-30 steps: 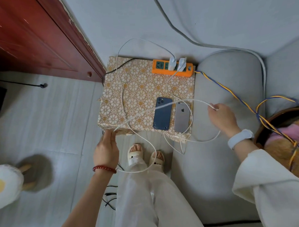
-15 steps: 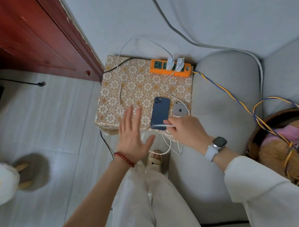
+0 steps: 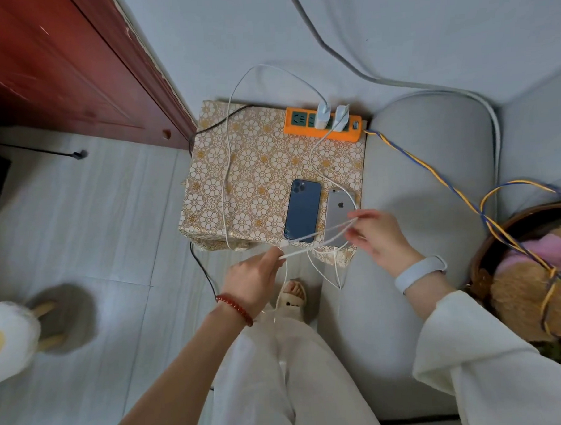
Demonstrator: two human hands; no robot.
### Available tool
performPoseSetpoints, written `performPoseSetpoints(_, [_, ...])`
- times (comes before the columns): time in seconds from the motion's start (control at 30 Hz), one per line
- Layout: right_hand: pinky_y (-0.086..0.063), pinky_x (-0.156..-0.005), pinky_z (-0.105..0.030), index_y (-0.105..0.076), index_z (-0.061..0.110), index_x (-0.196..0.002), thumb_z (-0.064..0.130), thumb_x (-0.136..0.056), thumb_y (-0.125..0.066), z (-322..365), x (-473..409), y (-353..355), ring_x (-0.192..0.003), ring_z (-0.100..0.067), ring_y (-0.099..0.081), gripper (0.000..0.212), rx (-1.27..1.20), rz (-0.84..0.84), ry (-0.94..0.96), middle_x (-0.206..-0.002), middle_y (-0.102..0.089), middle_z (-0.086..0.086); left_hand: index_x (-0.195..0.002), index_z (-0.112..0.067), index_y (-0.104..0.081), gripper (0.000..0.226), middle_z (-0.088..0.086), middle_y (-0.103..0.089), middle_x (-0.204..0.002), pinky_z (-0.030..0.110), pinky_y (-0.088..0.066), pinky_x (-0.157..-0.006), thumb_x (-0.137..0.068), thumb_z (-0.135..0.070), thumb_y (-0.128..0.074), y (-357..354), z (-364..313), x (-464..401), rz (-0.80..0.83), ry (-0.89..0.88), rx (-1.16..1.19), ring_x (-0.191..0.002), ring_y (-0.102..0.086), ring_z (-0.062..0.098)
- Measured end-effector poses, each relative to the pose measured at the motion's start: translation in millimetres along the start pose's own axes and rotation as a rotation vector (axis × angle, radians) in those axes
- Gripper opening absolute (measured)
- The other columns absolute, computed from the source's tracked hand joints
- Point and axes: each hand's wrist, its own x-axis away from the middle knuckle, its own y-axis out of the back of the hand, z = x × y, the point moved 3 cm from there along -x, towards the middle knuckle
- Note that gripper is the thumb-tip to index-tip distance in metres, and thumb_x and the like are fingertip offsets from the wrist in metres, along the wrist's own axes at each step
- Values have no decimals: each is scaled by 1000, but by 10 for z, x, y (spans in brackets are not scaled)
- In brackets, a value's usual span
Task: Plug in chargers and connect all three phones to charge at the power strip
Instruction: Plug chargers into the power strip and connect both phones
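1. The white charging cable (image 3: pixel 319 239) is stretched between my two hands, doubled into a couple of strands that cross just over the near ends of the phones.
2. My left hand (image 3: pixel 254 279) is low at the near edge of the box, back of the hand up, thumb and fingertips pinching the cable where the strands meet.
3. My right hand (image 3: pixel 380 237) is further right, over the near right corner of the box. Its fingers are loosely curled with the cable looped through them, so it holds the cable too.
4. The blue phone (image 3: pixel 302 210) lies face down between my hands and just beyond them. The grey phone (image 3: pixel 338 214) lies touching its right side, also face down, partly under my right fingertips. I can see only these two phones.
5. The grey phone shows an Apple logo on its back; I can read no other writing.
6. Beyond both hands, at the far edge of the box, sits the orange power strip (image 3: pixel 301 128) with two white chargers (image 3: pixel 322 114) plugged in side by side. White leads run from them towards my hands.
7. Everything rests on a box in floral wrapping (image 3: pixel 254 168).
8. My left wrist wears a red bead bracelet (image 3: pixel 235 306) and my right a pale watch band (image 3: pixel 420 272).
9. A grey sofa cushion (image 3: pixel 432 180) lies beyond my right hand, with a blue and yellow cord (image 3: pixel 425 167) running across it.
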Motion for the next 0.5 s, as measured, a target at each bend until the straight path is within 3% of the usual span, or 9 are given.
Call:
performPoseSetpoints(0.07, [-59, -59, -28, -55, -4, -90, -16, -83, -39, 2, -23, 6, -78, -28, -65, 21, -540, 68, -118, -89, -55, -18, -90, -3, -57, 19, 13, -64, -70, 27, -32, -52, -91, -17, -44, -47, 55, 17, 50, 2, 9, -59, -58, 31])
performPoseSetpoints(0.1, [-59, -59, -29, -53, -2, -90, -13, -84, -38, 7, -25, 8, -81, -30, -68, 19, -696, 104, -161, -92, -57, -19, -92, -5, -57, 19, 12, -65, -73, 27, -32, -53, -91, -19, -44, -78, 93, 34, 72, -5, 10, -63, -59, 31])
performPoseSetpoints(0.2, [-52, -49, -23, -48, 5, -81, 3, -89, -43, 23, -53, -21, -63, -20, -70, 9, -753, 138, -222, -79, -65, -16, -103, -13, -55, 22, 6, -65, -85, 27, -34, -57, -93, -25, -39, -196, 204, 96, 158, -10, -26, -75, -60, 28])
performPoseSetpoints(0.27, [-41, -41, -15, -46, 10, -72, 13, -92, -43, 35, -140, -11, -42, -10, -56, 20, -708, 99, -193, -53, -60, -3, -112, -20, -50, 23, 3, -63, -95, 28, -35, -59, -93, -22, -37, -316, 282, 134, 258, 15, -115, -84, -59, 24])
performPoseSetpoints(0.33, [-30, -36, -12, -47, 14, -72, 20, -93, -41, 51, -224, 19, -31, -8, -36, 22, -532, 20, -116, -37, -42, 7, -117, -27, -45, 26, 3, -59, -107, 34, -41, -65, -93, -21, -36, -437, 376, 147, 418, 51, -243, -95, -56, 24])
performPoseSetpoints(0.4, [-24, -33, -13, -53, 16, -85, 22, -94, -42, 19, -289, 22, -28, -7, -27, 15, -221, -45, 4, -34, -30, 11, -125, -31, -38, 34, 5, -51, -124, 39, -44, -82, -91, -28, -41, -534, 473, 114, 587, 66, -332, -111, -49, 26])
performPoseSetpoints(0.5, [-34, -35, -18, -54, 14, -98, 19, -96, -37, -133, -323, -128, -31, -9, -39, 18, 174, 7, 151, -46, -39, 3, -138, -30, -19, 67, 7, -32, -144, 46, -38, -98, -82, -43, -53, -625, 619, -50, 740, 162, -357, -126, -36, 31])
